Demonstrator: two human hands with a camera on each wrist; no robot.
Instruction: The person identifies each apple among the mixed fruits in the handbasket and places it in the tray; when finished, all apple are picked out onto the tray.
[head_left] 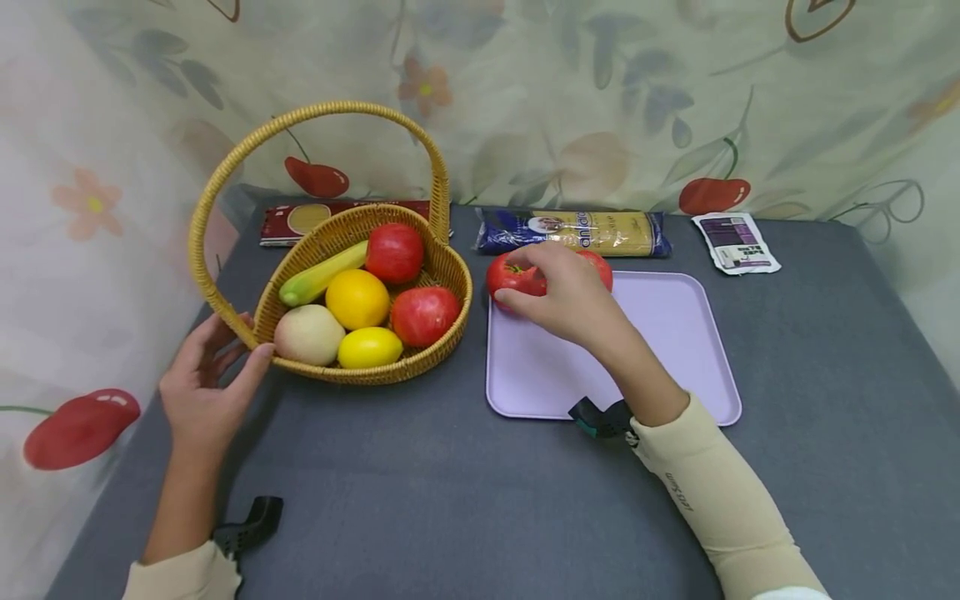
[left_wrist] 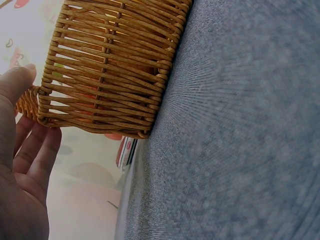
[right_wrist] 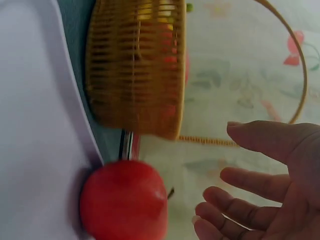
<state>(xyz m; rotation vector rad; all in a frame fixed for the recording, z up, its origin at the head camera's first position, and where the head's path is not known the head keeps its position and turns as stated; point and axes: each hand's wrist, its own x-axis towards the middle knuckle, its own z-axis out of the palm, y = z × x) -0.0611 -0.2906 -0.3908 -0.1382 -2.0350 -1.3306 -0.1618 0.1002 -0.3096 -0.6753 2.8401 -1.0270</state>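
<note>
My left hand point(head_left: 206, 375) grips the wicker basket point(head_left: 375, 377) where its tall handle meets the left rim, thumb in front and fingers behind. In the left wrist view, the thumb and fingers point(left_wrist: 45, 160) lie on either side of the handle's base. Over the tray's back left corner, my right hand point(head_left: 562, 292) hovers above a tomato point(head_left: 510, 279) with a green calyx. The right wrist view shows its fingers point(right_wrist: 240, 207) spread and apart from the red fruit point(right_wrist: 125, 200). Another red fruit point(head_left: 597, 267) is partly hidden behind that hand.
The basket holds a peach point(head_left: 309, 335), a lemon point(head_left: 370, 347), an orange point(head_left: 357, 298), a long green vegetable point(head_left: 322, 275) and red fruits point(head_left: 425, 317). The lilac tray point(head_left: 660, 358) lies to its right. Behind are a pasta packet point(head_left: 573, 232), a white pouch point(head_left: 737, 243) and a red package point(head_left: 281, 223).
</note>
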